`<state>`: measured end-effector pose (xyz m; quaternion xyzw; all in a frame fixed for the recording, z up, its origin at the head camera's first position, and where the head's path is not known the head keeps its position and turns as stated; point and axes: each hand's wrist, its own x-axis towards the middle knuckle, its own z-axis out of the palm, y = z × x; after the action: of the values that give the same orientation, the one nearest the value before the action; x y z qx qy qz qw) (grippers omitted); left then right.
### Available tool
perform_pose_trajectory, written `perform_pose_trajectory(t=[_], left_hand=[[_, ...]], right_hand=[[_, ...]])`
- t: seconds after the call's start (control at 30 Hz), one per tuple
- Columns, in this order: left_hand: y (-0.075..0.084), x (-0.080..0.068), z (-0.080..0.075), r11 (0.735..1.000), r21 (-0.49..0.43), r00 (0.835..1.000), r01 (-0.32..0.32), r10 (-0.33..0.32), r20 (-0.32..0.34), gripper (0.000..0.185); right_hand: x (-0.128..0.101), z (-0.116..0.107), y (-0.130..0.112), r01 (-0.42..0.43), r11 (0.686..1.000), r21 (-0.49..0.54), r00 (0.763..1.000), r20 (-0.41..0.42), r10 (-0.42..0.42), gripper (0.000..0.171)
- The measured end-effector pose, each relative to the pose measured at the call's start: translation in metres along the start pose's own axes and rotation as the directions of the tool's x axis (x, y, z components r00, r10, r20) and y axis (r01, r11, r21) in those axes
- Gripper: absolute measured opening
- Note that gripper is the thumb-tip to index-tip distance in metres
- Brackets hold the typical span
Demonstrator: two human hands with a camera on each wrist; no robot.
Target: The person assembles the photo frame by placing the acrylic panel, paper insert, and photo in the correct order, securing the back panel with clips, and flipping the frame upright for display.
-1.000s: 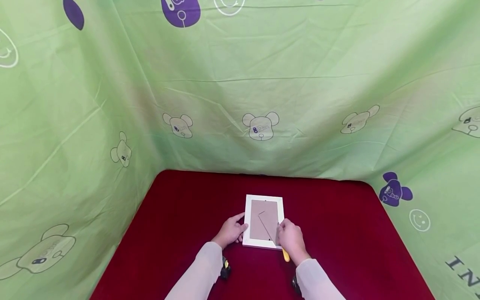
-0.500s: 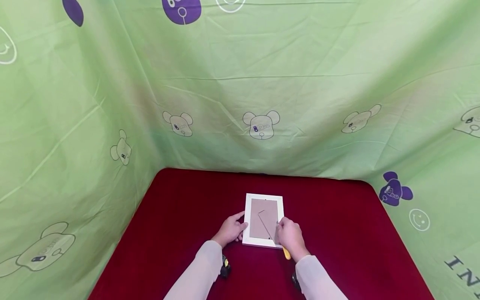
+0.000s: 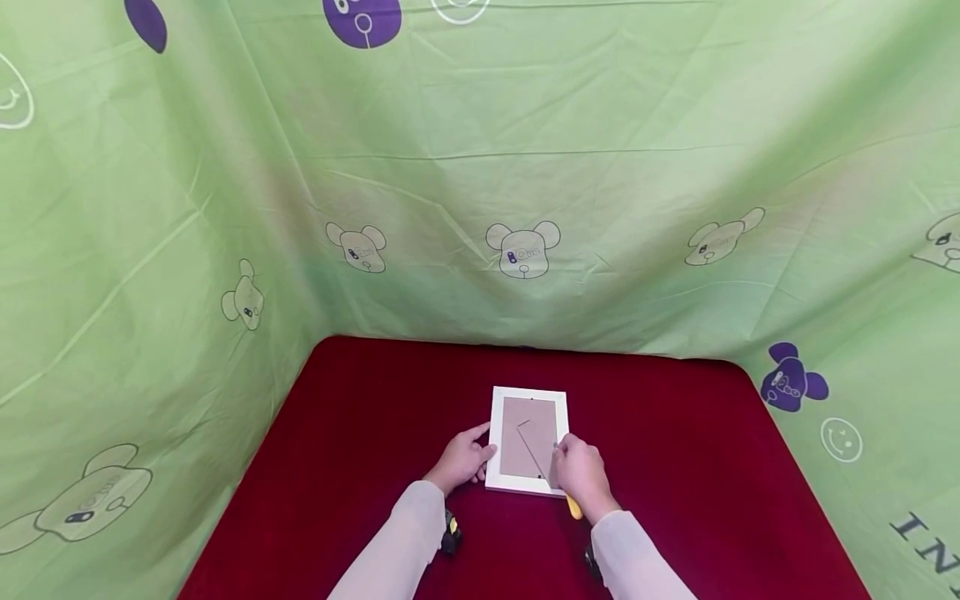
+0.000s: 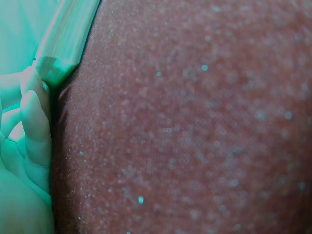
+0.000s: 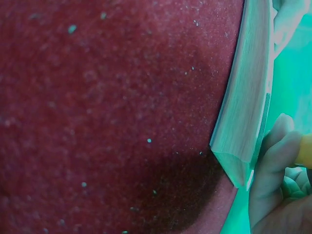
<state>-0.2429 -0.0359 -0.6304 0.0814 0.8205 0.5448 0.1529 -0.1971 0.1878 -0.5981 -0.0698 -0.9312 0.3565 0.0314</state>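
Note:
A white picture frame (image 3: 525, 483) lies back up on the red cloth, its brown backing board (image 3: 517, 454) showing. A thin L-shaped line runs across the board, and small dark tabs sit at its top and bottom edges. My left hand (image 3: 461, 461) holds the frame's left side, thumb at the rim; in the left wrist view, fingertips (image 4: 31, 105) meet the frame's edge (image 4: 68, 36). By the lower right corner, my right hand (image 3: 582, 477) grips a tool with a yellow handle (image 3: 574, 507). Its working end is mostly hidden by the fingers.
A red cloth (image 3: 675, 467) covers the table. Green curtains (image 3: 450, 183) printed with bear heads enclose it at the back and both sides. Dark wrist-worn devices (image 3: 450, 533) sit below both sleeves.

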Motion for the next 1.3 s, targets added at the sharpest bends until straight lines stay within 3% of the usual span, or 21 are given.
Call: perform_pose_trajectory(t=[0.4, 0.7, 0.87, 1.3], left_hand=[[0.003, -0.001, 0.000, 1.000, -0.013, 1.000, 0.013, -0.013, 0.005, 0.055], [0.000, 0.000, 0.000, 1.000, -0.017, 1.000, -0.019, 0.019, 0.003, 0.053], [-0.002, 0.000, 0.001, 1.000, -0.009, 1.000, -0.024, 0.024, -0.001, 0.053], [-0.009, 0.003, 0.002, 1.000, -0.027, 1.000, -0.013, 0.013, 0.003, 0.055]], right_hand=[[0.001, 0.000, -0.001, 0.005, 0.999, -0.031, 1.000, 0.005, -0.005, 0.017], [0.001, -0.003, -0.005, -0.030, 0.998, -0.055, 0.999, 0.024, 0.031, 0.016], [-0.002, -0.003, -0.003, -0.023, 0.998, -0.058, 1.000, -0.014, 0.022, 0.014], [-0.006, -0.001, 0.008, -0.057, 0.996, 0.068, 0.996, -0.059, 0.061, 0.013]])
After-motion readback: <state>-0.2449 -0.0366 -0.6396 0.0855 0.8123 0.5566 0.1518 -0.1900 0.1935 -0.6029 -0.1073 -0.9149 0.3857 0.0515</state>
